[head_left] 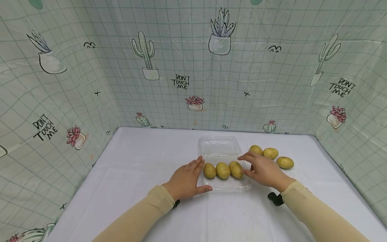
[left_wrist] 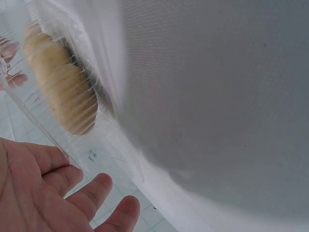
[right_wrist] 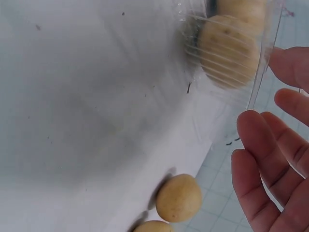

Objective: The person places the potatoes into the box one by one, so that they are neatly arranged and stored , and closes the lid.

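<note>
Three potatoes (head_left: 223, 170) sit side by side in a clear plastic clamshell box (head_left: 226, 186), its lid (head_left: 220, 146) laid back away from me. Along the box's left edge rests my left hand (head_left: 186, 178), fingers extended and thumb spread toward the near corner. My right hand (head_left: 266, 170) is at the right side, fingers gently bent, its thumb close to the rightmost potato (head_left: 235, 169). Seen from the right wrist, the thumb (right_wrist: 289, 65) is at the box rim and the palm holds nothing. The left wrist view shows fingertips (left_wrist: 104, 183) beside the ribbed wall.
Behind my right hand, three loose potatoes (head_left: 285, 162) lie on the white tablecloth (head_left: 145, 161). A grid-patterned curtain (head_left: 169, 60) with plant drawings surrounds the table at the back and sides. Dark wrist-camera parts (head_left: 275, 199) show beneath the sleeves.
</note>
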{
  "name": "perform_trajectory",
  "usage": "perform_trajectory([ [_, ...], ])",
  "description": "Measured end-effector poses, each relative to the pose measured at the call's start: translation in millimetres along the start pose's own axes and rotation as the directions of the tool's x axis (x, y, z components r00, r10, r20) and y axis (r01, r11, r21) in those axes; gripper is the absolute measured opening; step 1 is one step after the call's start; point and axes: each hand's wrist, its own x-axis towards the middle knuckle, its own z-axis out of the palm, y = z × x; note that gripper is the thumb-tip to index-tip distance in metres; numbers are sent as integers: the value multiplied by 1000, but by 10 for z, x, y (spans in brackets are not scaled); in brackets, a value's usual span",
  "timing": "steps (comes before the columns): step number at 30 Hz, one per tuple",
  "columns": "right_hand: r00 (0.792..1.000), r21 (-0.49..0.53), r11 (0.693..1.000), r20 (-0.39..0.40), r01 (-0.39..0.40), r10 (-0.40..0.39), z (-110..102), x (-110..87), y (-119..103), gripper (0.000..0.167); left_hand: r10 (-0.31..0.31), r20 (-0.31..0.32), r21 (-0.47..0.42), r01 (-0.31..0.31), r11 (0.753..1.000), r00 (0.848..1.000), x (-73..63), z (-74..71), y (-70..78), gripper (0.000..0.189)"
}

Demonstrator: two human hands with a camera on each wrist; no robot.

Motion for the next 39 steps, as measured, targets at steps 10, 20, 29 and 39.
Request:
perform_trajectory([
  [10,997,34,997,27,-67,66,-123,-88,106,43,-2,12,-1,2,1000,1000,-3,-15,3,101],
  [20,994,10,994,-6,-112,112,-234,-235,268,43,5,3,12,-5,1000,1000,-9,-12,8,100],
  [29,986,12,987,-41,-159,160,-308,-393,530,41,4,8,18,-4,1000,1000,-4,-16,7,100],
  [39,977,-1,977,-30,-212,212,-356,-539,757,45,3,13,19,-3,1000,1000,-7,-13,7,100],
])
